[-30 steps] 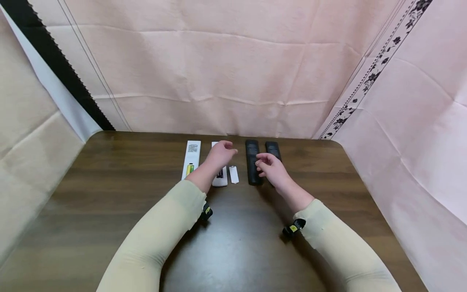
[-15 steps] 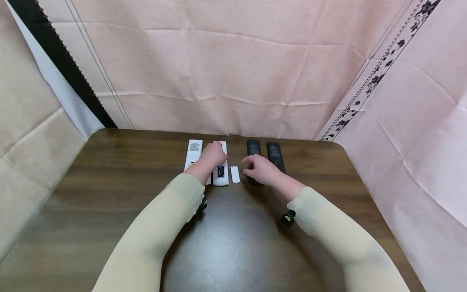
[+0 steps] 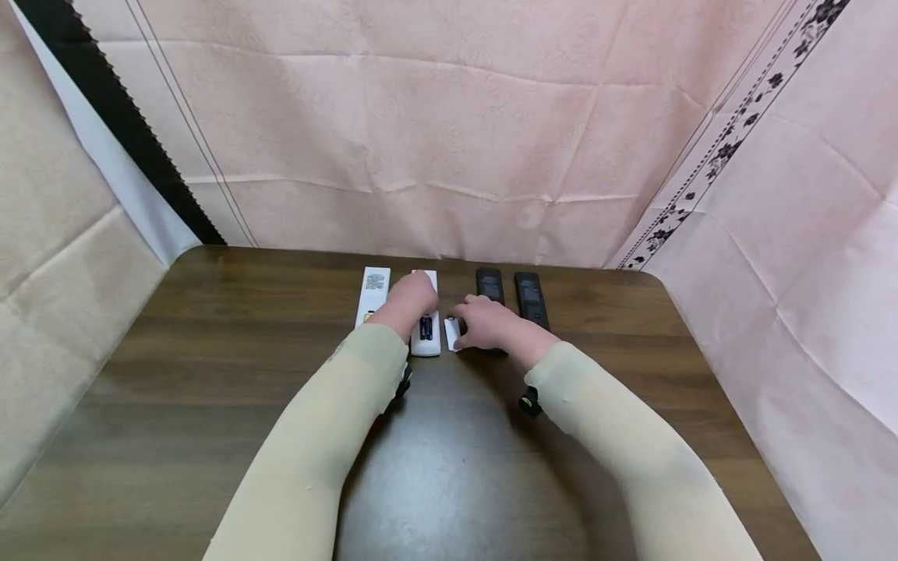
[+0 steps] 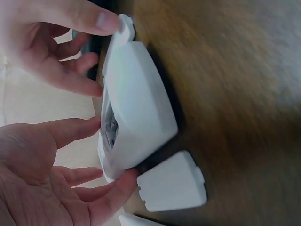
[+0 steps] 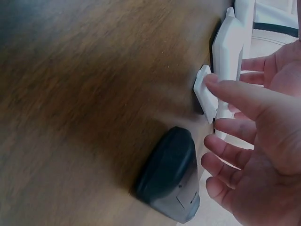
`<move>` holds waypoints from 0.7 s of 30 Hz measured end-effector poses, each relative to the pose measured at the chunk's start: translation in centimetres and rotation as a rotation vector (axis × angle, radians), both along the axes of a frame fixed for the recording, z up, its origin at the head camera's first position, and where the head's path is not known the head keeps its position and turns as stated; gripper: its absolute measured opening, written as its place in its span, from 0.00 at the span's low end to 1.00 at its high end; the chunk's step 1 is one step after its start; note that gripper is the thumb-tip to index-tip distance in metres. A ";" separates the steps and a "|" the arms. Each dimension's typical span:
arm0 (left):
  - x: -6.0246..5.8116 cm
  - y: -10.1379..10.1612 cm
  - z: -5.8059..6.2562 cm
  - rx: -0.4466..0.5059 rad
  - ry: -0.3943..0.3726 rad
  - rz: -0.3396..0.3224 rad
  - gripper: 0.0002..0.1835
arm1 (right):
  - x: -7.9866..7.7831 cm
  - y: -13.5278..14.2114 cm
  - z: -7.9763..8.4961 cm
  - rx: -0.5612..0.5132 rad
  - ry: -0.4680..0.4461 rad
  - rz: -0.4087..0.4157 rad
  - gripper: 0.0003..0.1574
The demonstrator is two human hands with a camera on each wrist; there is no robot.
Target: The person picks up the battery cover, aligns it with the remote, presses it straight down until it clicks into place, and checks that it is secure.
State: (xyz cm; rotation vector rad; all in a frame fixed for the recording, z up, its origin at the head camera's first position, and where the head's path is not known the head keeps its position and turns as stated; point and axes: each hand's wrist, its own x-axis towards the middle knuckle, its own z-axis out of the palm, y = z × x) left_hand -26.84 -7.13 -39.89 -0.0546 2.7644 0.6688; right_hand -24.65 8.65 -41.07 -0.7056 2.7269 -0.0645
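On a brown wooden table lies a white remote control (image 3: 426, 344) with its battery compartment uncovered and dark batteries (image 3: 426, 327) inside. My left hand (image 3: 412, 296) reaches over its far half, and in the left wrist view the fingers (image 4: 124, 183) hold it by its sides. A small white battery cover (image 3: 451, 335) lies just right of this remote. My right hand (image 3: 484, 321) pinches the cover, thumb (image 5: 223, 88) at one end and index finger at the other. In the right wrist view its remaining fingers are loosely bent.
Another white remote (image 3: 373, 287) lies to the left, partly behind the left arm, with its own loose cover (image 4: 174, 183) beside it. Two black remotes (image 3: 489, 282) lie on the right, partly under the right hand. Pale pink cloth (image 3: 449, 156) hangs behind the table.
My left hand moved down onto the white remote, uncovering the batteries in the head view. My right hand moved left from above the black remotes to the small white cover and took hold of it.
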 end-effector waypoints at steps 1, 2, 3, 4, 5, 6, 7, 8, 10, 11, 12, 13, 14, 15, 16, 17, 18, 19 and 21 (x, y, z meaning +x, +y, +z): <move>0.0 0.1 0.0 0.005 -0.008 0.006 0.13 | 0.0 -0.1 0.0 0.014 0.004 0.003 0.40; 0.0 0.2 0.1 0.014 -0.017 0.012 0.14 | -0.1 -0.1 0.0 0.023 0.002 0.004 0.39; -0.1 0.2 0.1 0.022 -0.025 0.022 0.15 | -0.1 -0.2 0.0 0.032 0.002 0.005 0.39; -0.1 0.3 0.1 0.028 -0.027 0.032 0.16 | -0.1 -0.3 0.0 0.037 -0.002 0.006 0.38; -0.1 0.3 0.1 0.034 -0.028 0.043 0.18 | -0.1 -0.3 0.0 0.041 -0.005 0.009 0.38; -0.1 0.4 0.1 0.037 -0.028 0.050 0.20 | -0.1 -0.3 0.0 0.043 -0.007 0.012 0.37; -0.1 0.4 0.0 0.041 -0.025 0.057 0.22 | -0.1 -0.3 0.0 0.039 -0.010 0.010 0.37; -0.1 0.4 0.0 0.049 -0.023 0.064 0.25 | -0.1 -0.3 0.0 0.032 -0.014 0.006 0.37; -0.2 0.5 -0.1 0.058 -0.015 0.068 0.31 | -0.2 -0.2 -0.1 0.013 -0.016 -0.010 0.37; -0.2 0.5 -0.1 0.064 -0.012 0.069 0.34 | -0.2 -0.1 -0.1 -0.002 -0.017 -0.020 0.37; -0.2 0.5 -0.2 0.069 -0.007 0.067 0.36 | -0.3 0.0 -0.1 -0.018 -0.017 -0.031 0.37; -0.3 0.4 -0.2 0.073 0.003 0.067 0.38 | -0.3 0.1 -0.2 -0.033 -0.020 -0.043 0.37; -0.3 0.4 -0.2 0.078 0.011 0.067 0.39 | -0.3 0.1 -0.2 -0.054 -0.021 -0.054 0.36; -0.3 0.3 -0.3 0.087 0.021 0.069 0.39 | -0.3 0.2 -0.2 -0.078 -0.025 -0.067 0.34; -0.4 0.2 -0.3 0.102 0.028 0.075 0.38 | -0.3 0.2 -0.2 -0.104 -0.028 -0.079 0.32; -0.4 0.1 -0.4 0.120 0.034 0.081 0.38 | -0.3 0.3 -0.2 -0.126 -0.025 -0.086 0.30; -0.4 0.0 -0.4 0.133 0.041 0.085 0.38 | -0.3 0.3 -0.2 -0.145 -0.024 -0.095 0.28; -0.4 -0.1 -0.5 0.147 0.045 0.090 0.38 | -0.3 0.3 -0.2 -0.167 -0.022 -0.105 0.25; -0.4 -0.3 -0.6 0.173 0.044 0.096 0.37 | -0.2 0.4 -0.2 -0.208 -0.019 -0.120 0.22</move>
